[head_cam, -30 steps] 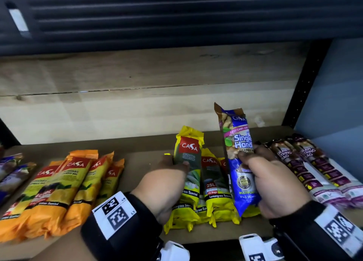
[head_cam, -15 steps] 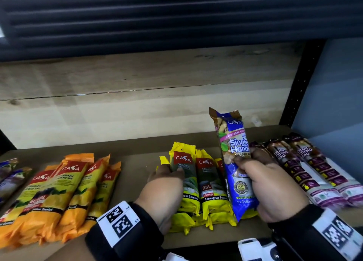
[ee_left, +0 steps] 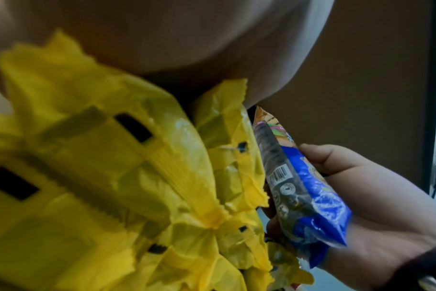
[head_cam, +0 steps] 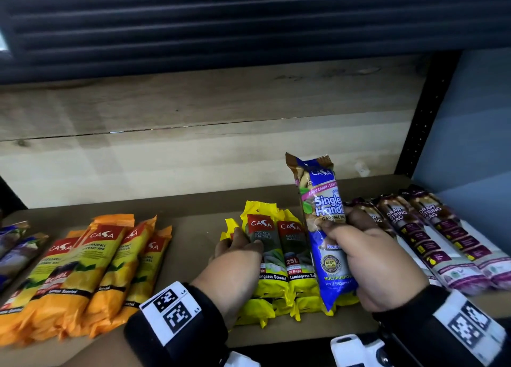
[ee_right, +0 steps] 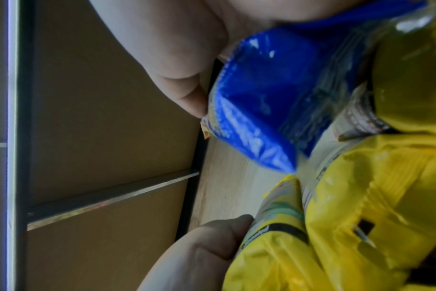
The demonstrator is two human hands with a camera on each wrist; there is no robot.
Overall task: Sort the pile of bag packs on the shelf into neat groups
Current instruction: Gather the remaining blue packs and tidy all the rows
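Observation:
My right hand [head_cam: 352, 229] grips a blue "Single Handle" pack [head_cam: 322, 200] upright, just above the right side of the yellow packs [head_cam: 293, 258]. In the right wrist view the blue pack [ee_right: 259, 98] fills the top, with the yellow packs [ee_right: 376, 212] below it. My left hand [head_cam: 239, 241] holds the leftmost yellow pack at its left edge, thumb across its face. The left wrist view shows the yellow packs' [ee_left: 107, 173] crumpled ends up close and the blue pack [ee_left: 309, 198] in my right hand [ee_left: 391, 206].
Several orange packs [head_cam: 94, 270] lie in a row at the left, with blue packs [head_cam: 13, 245] at the far left edge. Purple drawstring packs [head_cam: 431, 242] lie in a row at the right by the black shelf post [head_cam: 425, 123]. Bare shelf board [head_cam: 193, 228] separates orange and yellow.
My left hand has lowered its yellow pack from a raised tilt down onto the yellow group. The right hand still holds the blue pack upright, slightly lower.

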